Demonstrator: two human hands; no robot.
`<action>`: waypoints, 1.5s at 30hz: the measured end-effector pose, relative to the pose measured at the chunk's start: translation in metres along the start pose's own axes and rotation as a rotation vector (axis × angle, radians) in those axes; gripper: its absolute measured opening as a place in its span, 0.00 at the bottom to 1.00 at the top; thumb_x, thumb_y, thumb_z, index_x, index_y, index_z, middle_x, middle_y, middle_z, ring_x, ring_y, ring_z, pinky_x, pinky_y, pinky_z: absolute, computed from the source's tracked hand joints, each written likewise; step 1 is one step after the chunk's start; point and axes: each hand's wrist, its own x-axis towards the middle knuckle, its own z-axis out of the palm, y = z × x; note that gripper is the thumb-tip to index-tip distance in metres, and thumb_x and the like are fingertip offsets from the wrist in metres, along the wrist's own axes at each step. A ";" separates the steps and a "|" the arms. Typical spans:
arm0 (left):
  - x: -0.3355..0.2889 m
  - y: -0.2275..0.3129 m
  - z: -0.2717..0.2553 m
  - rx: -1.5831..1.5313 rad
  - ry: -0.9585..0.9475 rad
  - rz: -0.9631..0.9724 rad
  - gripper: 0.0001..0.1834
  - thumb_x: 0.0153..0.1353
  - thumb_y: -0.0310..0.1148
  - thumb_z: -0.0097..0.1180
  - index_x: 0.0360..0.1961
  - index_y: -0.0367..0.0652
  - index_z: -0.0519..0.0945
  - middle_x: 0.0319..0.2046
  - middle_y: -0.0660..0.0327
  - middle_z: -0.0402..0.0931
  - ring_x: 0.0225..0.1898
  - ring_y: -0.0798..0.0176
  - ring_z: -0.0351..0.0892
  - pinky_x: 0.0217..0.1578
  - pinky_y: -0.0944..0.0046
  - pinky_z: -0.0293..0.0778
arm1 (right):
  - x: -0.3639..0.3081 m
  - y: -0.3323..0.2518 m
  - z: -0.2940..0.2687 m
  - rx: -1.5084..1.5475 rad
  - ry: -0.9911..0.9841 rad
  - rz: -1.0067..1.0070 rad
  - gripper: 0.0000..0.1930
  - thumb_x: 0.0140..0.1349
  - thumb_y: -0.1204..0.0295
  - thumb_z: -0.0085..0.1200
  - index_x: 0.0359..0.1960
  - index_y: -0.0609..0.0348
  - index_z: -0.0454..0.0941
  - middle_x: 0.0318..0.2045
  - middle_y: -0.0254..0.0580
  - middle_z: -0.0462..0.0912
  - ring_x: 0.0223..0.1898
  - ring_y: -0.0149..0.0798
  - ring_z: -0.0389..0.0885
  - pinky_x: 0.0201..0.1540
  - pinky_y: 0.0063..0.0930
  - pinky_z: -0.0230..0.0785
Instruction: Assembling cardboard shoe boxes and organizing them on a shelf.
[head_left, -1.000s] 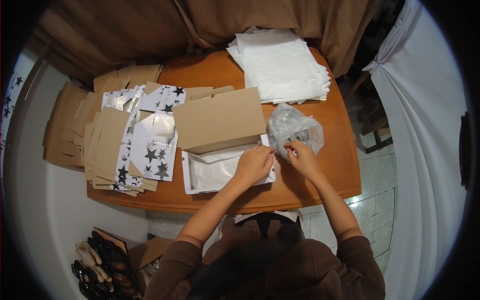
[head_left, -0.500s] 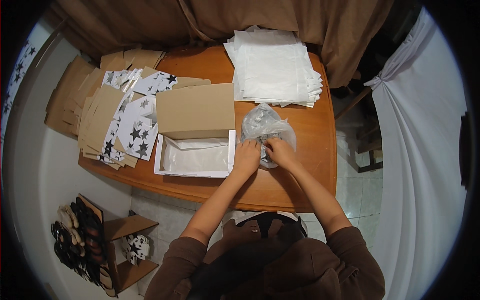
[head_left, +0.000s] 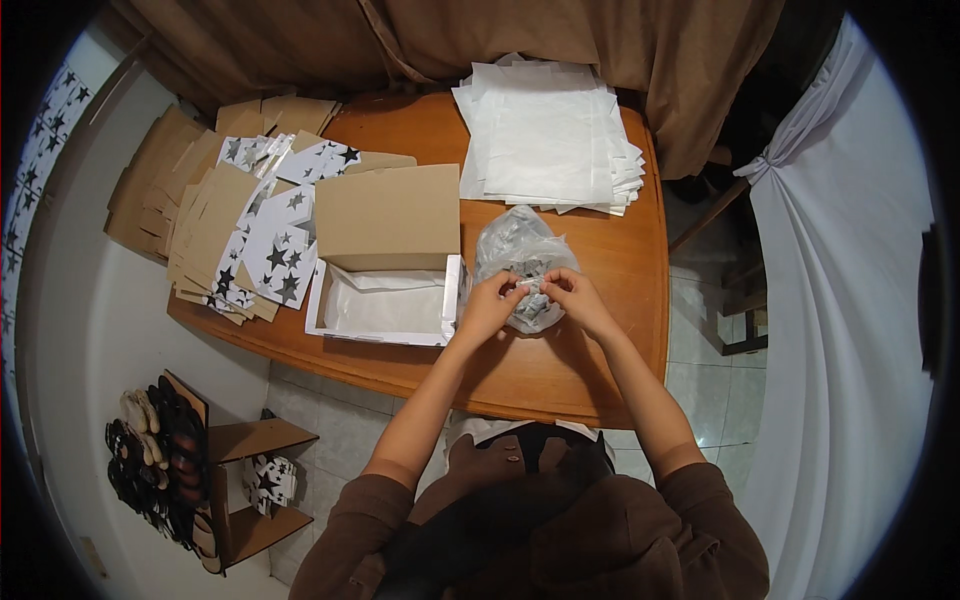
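Observation:
On the right part of the table lies a clear plastic bag (head_left: 516,232), its mouth open, with several small grey-and-white pieces inside. Over that mouth, my left hand (head_left: 488,306) and my right hand (head_left: 580,299) meet fingertip to fingertip. Both pinch a small pale packet (head_left: 531,287), too small for me to make out its contents. To the left of the bag stands an open cardboard box (head_left: 388,214) with its brown lid raised. White tissue paper (head_left: 385,303) lines the inside of the box.
A stack of white paper sheets (head_left: 540,130) lies at the back right of the wooden table (head_left: 625,370). Flat cardboard boxes (head_left: 205,225), some printed with stars, pile up at the left. Below left stands a shoe rack (head_left: 255,440) holding sandals.
My hands have risen slightly out of the bag's mouth, and the small packet now shows between their fingertips. The bag's opening has spread, showing more pieces inside.

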 end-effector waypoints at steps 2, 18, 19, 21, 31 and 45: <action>-0.002 -0.004 -0.002 -0.037 -0.018 -0.016 0.15 0.59 0.36 0.56 0.39 0.33 0.76 0.25 0.58 0.75 0.12 0.68 0.72 0.06 0.69 0.61 | -0.001 -0.003 0.001 -0.112 -0.059 0.048 0.07 0.60 0.71 0.54 0.34 0.61 0.76 0.28 0.28 0.75 0.29 0.22 0.70 0.33 0.17 0.64; -0.024 -0.002 -0.082 0.166 0.075 0.043 0.14 0.58 0.37 0.58 0.37 0.36 0.78 0.26 0.61 0.77 0.27 0.70 0.73 0.30 0.69 0.69 | 0.014 -0.035 0.075 -0.241 -0.138 -0.069 0.10 0.59 0.69 0.55 0.35 0.65 0.77 0.27 0.36 0.80 0.29 0.27 0.74 0.33 0.23 0.67; -0.025 -0.002 -0.094 0.196 0.070 0.078 0.14 0.58 0.37 0.58 0.37 0.36 0.78 0.26 0.60 0.78 0.27 0.69 0.73 0.31 0.68 0.70 | 0.015 -0.044 0.087 -0.276 -0.106 -0.103 0.10 0.59 0.69 0.55 0.35 0.65 0.77 0.28 0.37 0.80 0.29 0.29 0.74 0.34 0.24 0.68; -0.028 -0.003 -0.119 0.247 0.063 0.090 0.14 0.57 0.37 0.58 0.37 0.36 0.78 0.27 0.58 0.78 0.27 0.67 0.74 0.31 0.68 0.70 | 0.023 -0.054 0.109 -0.330 -0.085 -0.176 0.10 0.57 0.69 0.55 0.35 0.64 0.77 0.28 0.40 0.81 0.27 0.33 0.76 0.33 0.28 0.69; -0.046 -0.044 -0.250 0.370 0.247 0.070 0.09 0.58 0.30 0.53 0.38 0.37 0.77 0.35 0.55 0.77 0.35 0.57 0.78 0.36 0.62 0.72 | 0.069 -0.044 0.218 -0.491 -0.107 -0.111 0.10 0.55 0.71 0.55 0.35 0.64 0.78 0.27 0.46 0.82 0.28 0.39 0.80 0.34 0.30 0.71; -0.057 -0.081 -0.319 0.416 0.150 0.111 0.08 0.58 0.29 0.51 0.36 0.38 0.78 0.34 0.54 0.77 0.36 0.52 0.77 0.38 0.59 0.71 | 0.098 -0.006 0.287 -0.551 -0.154 -0.037 0.16 0.59 0.69 0.52 0.45 0.67 0.75 0.36 0.49 0.81 0.39 0.43 0.80 0.43 0.31 0.70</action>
